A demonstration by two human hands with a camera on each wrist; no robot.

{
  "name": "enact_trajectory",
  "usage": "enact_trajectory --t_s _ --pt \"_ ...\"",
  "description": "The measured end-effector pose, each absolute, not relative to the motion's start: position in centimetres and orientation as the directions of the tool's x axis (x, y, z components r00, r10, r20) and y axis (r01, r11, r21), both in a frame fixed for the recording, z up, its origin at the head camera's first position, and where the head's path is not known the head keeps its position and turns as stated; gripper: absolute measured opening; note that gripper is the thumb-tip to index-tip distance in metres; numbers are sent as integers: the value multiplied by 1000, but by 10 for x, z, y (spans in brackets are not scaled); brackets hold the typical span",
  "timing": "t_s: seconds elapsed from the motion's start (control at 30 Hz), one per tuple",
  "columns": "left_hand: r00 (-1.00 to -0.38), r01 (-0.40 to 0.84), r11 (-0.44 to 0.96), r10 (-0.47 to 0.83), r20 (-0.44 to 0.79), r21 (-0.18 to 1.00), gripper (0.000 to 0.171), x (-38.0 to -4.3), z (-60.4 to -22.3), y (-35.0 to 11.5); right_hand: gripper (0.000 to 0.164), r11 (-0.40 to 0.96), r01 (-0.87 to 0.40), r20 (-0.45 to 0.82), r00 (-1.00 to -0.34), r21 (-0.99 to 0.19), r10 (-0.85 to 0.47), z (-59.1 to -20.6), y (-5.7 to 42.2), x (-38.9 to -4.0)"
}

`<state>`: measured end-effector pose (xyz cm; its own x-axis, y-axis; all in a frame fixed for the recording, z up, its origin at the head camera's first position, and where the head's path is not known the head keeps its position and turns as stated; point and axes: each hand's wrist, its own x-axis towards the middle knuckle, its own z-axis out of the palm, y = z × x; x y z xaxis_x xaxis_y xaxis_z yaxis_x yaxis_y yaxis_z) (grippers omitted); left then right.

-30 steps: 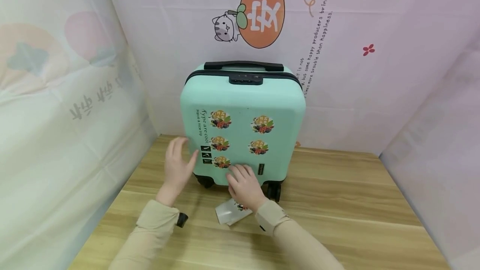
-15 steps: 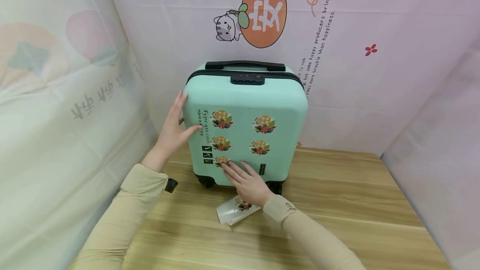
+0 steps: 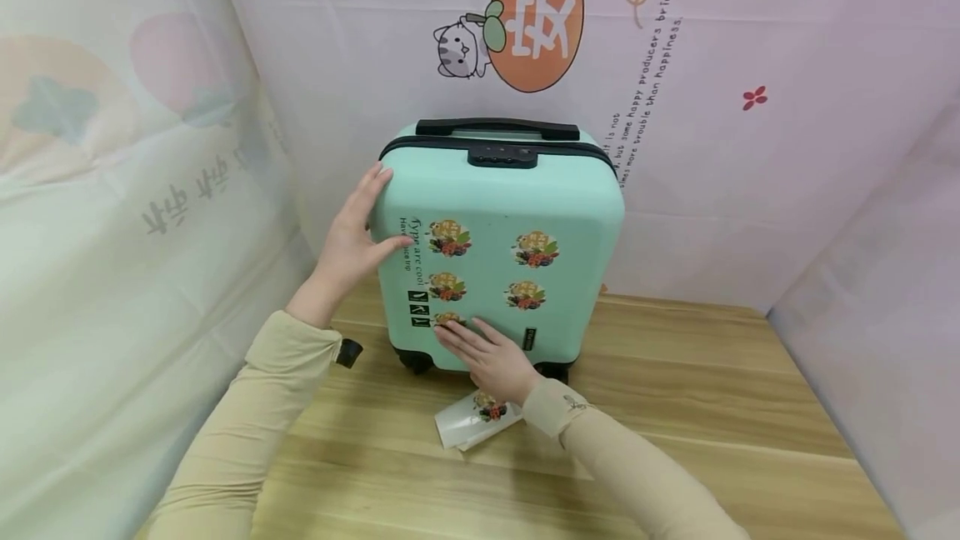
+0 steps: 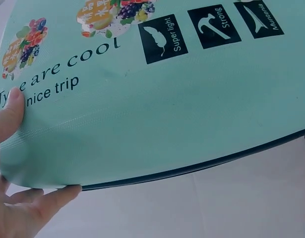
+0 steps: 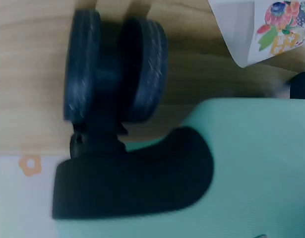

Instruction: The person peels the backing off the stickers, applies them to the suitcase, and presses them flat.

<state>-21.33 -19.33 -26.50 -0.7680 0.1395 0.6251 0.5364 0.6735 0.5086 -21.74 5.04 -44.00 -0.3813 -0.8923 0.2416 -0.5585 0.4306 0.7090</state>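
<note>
A mint-green suitcase point(image 3: 487, 198) stands upright, its front bearing several round fruit stickers. My left hand point(image 3: 348, 244) holds the suitcase's upper left side: the thumb lies on the front over the printed lettering point(image 4: 53, 72), the fingers along the side by the black seam point(image 4: 192, 171). Low on the front, my right hand point(image 3: 498, 365) lays fairly straight fingers over the lower part of the bottom left sticker point(image 3: 448, 318). Below that hand a white sticker sheet point(image 3: 456, 425) lies on the table, partly covered. The right wrist view catches the sheet, but not the hand.
The wooden table point(image 3: 690, 407) is bounded by printed cloth at the back point(image 3: 690, 248) and sides. Black caster wheels point(image 5: 115, 69) carry the suitcase, and a black carry handle point(image 3: 495, 125) tops it. A dark object point(image 3: 348, 352) sits at the left cuff.
My left hand has risen along the suitcase's left side and now holds it near the top. The right hand's fingers have flattened and shifted slightly left, over the bottom left sticker.
</note>
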Motion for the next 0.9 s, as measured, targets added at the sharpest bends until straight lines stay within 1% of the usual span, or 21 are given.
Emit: enact_trajectory --t_s 0.07,0.2,0.3,0.37,0.47,0.6,0.73,0.8,0.9 --pt "-761 546 667 141 633 508 92 -214 -265 -192 82 418 -537 229 -383 733 -895 -438 48 -219" --pt "-756 555 656 142 639 512 91 -214 -266 -191 76 403 -481 202 -416 779 -887 -439 46 -224" --pt "-756 556 651 140 639 516 90 -215 -267 -191 76 400 -444 202 -429 802 -880 -440 46 -226" --pt "-753 560 649 138 644 516 89 -215 -267 -191 78 410 -421 222 -426 809 -877 -438 47 -227" --pt "-753 560 649 137 644 516 89 -215 -267 -192 80 434 -402 270 -403 806 -875 -436 47 -229" --pt "-750 560 645 130 648 519 88 -214 -267 -195 80 489 -429 352 -362 759 -863 -431 46 -231" --pt "-744 567 645 133 655 512 88 -215 -267 -196 85 545 -458 417 -355 702 -837 -425 45 -232" --pt "-739 571 647 137 660 506 88 -216 -268 -196 88 550 -472 428 -348 689 -834 -423 44 -231" --pt "-730 580 645 141 669 497 89 -216 -269 -196 89 514 -500 409 -312 697 -858 -423 44 -230"
